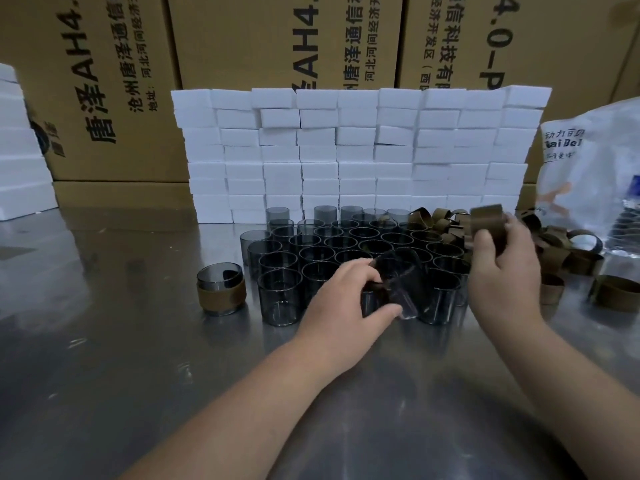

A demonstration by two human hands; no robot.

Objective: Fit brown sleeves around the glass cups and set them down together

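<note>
My left hand grips a smoky glass cup, tilted on its side above the front row of cups. My right hand holds a brown sleeve lifted over the sleeve pile. Several bare grey glass cups stand packed in rows on the metal table. One cup with a brown sleeve around it stands alone to the left of the group. Loose brown sleeves lie heaped at the right.
A wall of white foam blocks stands behind the cups, with cardboard cartons further back. More white foam is stacked at far left. A plastic bag lies at the right. The steel table stretches toward me.
</note>
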